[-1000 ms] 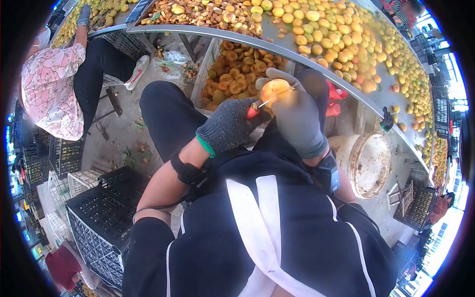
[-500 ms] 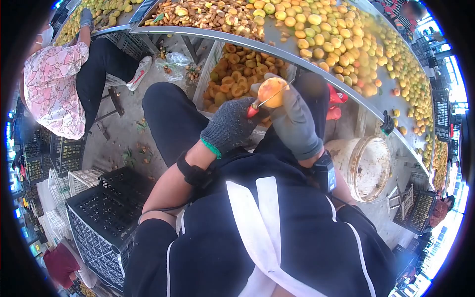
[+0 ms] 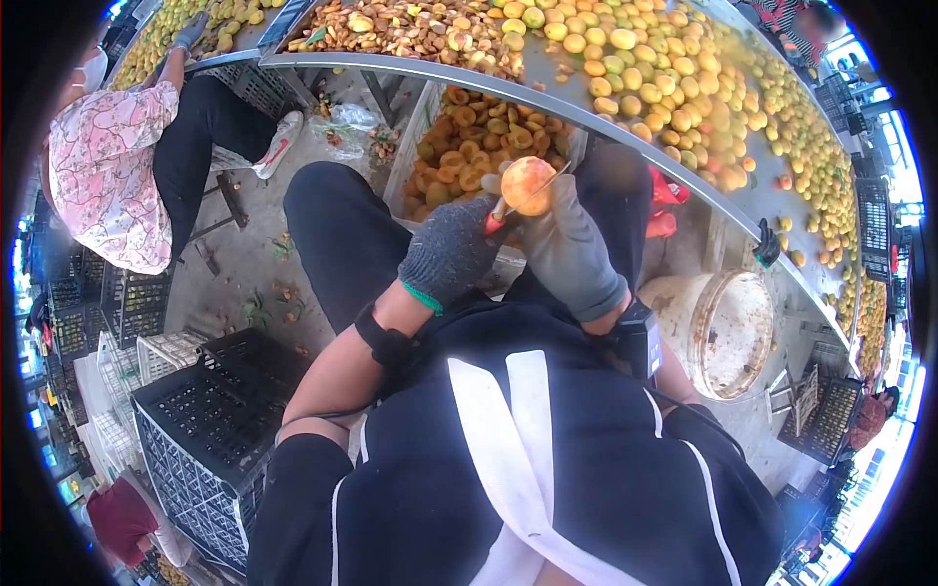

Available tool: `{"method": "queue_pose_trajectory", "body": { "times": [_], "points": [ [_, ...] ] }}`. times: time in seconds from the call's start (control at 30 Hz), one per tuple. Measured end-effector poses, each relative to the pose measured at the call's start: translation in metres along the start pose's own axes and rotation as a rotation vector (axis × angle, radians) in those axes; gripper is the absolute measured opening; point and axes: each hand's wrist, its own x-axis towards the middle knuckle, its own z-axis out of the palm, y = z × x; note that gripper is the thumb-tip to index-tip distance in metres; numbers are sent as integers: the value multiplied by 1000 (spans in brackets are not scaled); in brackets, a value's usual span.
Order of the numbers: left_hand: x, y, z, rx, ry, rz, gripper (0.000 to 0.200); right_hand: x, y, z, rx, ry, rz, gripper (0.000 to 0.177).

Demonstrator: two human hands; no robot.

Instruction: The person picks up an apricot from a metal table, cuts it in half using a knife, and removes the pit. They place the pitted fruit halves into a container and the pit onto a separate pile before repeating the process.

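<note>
My left hand [image 3: 449, 244], in a dark grey knitted glove with a green cuff, is closed around the red handle of a small knife [image 3: 495, 219]. Its thin blade crosses the apricot [image 3: 528, 186], with the tip showing past the fruit's right side. My right hand [image 3: 578, 252], in a smoother grey glove, grips that orange-red apricot from the right and below. Both hands meet over my lap, in front of a crate [image 3: 400, 188] filled with halved apricots [image 3: 464, 161].
A metal-edged table [image 3: 557, 104] curves across the front, bearing whole apricots [image 3: 674, 83] and a heap of pits [image 3: 410, 39]. A stained white bucket [image 3: 718, 332] stands at right, black crates [image 3: 210, 420] at left. Another person [image 3: 117, 176] sits at far left.
Both hands have shifted slightly left and down with the apricot, which now shows a redder face. The knife remains against it. The person at left has moved a gloved hand on the table.
</note>
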Motion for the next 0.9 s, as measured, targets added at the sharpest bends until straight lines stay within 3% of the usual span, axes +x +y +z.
{"method": "queue_pose_trajectory", "body": {
  "times": [0.3,0.47,0.63,0.7,0.73,0.8,0.87,0.9],
  "points": [
    [1,2,-7,34,-12,9,20,1,-14,8,-230,-4,-102,55],
    [5,3,-19,101,-140,6,21,2,-19,2,-301,-75,30,65],
    [-4,6,-47,89,-382,22,20,-2,-18,2,8,9,75,61],
    [-13,2,-65,-359,-419,75,22,-4,-21,-1,69,64,73,58],
    [-15,8,-72,-360,-427,77,22,-6,-24,-2,41,132,89,53],
    [-19,19,-83,-611,-248,-194,18,-8,-26,0,16,202,109,49],
    [-17,14,-77,-598,-224,-195,28,-9,-26,10,-365,246,171,42],
    [-16,14,-70,-585,-177,-163,36,-10,-22,15,-361,246,174,42]
  ]
}}
